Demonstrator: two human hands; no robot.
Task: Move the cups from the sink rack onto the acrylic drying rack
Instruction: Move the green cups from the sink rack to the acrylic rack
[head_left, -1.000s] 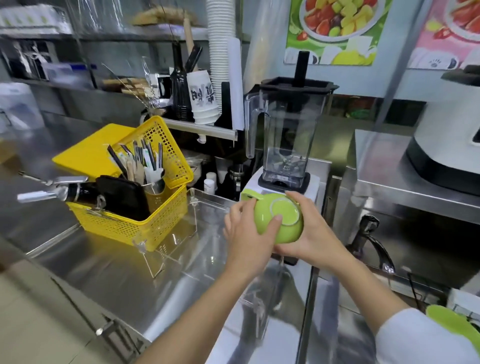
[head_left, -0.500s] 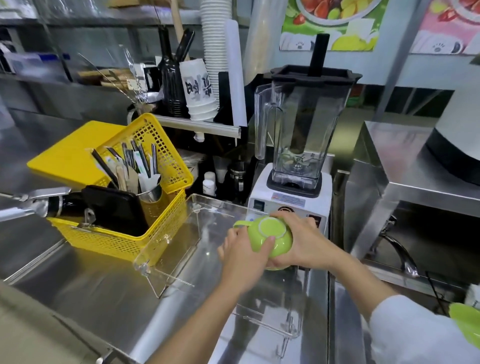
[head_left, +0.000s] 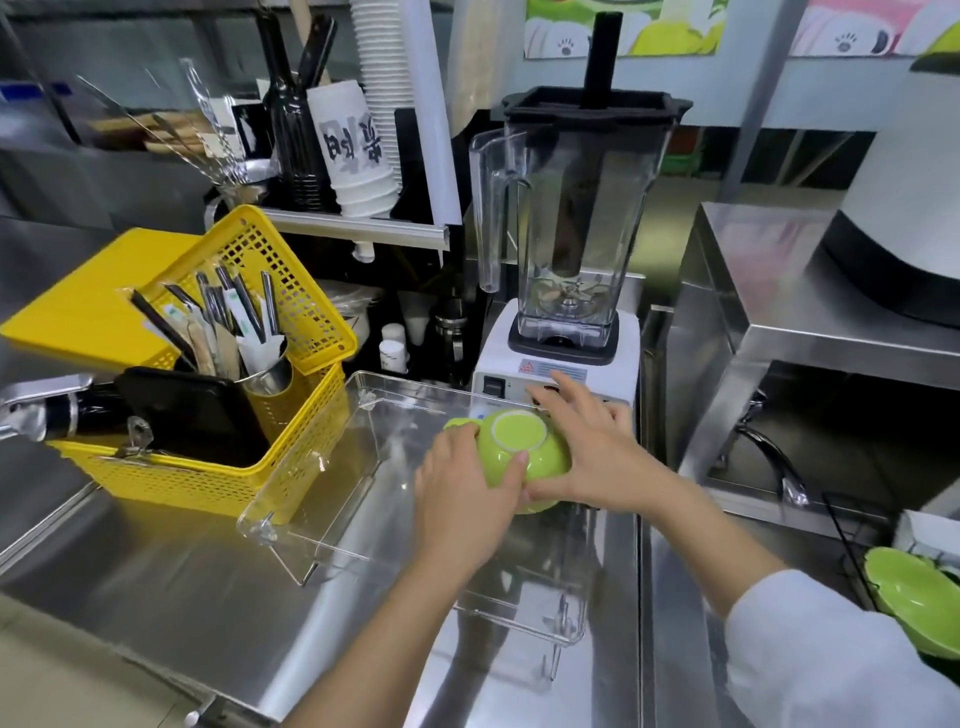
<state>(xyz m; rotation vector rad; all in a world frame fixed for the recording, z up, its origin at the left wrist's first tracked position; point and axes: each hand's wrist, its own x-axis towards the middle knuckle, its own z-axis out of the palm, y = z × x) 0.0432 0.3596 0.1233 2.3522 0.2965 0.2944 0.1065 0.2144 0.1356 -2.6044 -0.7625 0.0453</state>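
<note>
A lime-green cup (head_left: 519, 447) is upside down, its pale base ring facing up, low over the far right part of the clear acrylic drying rack (head_left: 332, 499). My left hand (head_left: 467, 499) grips its near left side, thumb on the wall. My right hand (head_left: 587, 452) cups its right side with the fingers spread toward the blender. Whether the rim touches the rack is hidden by my hands. At the lower right edge, another green cup (head_left: 914, 597) lies in the dark wire sink rack (head_left: 852, 551).
A yellow basket (head_left: 218, 457) with utensils and a black case touches the rack's left side. A blender (head_left: 566, 249) on a white base stands right behind the cup. A steel stand (head_left: 779, 312) and a tap (head_left: 779, 467) are to the right.
Both hands have lowered the upside-down green cup down and forward from chest height to just above the acrylic rack. The view has tilted down and moved closer.
</note>
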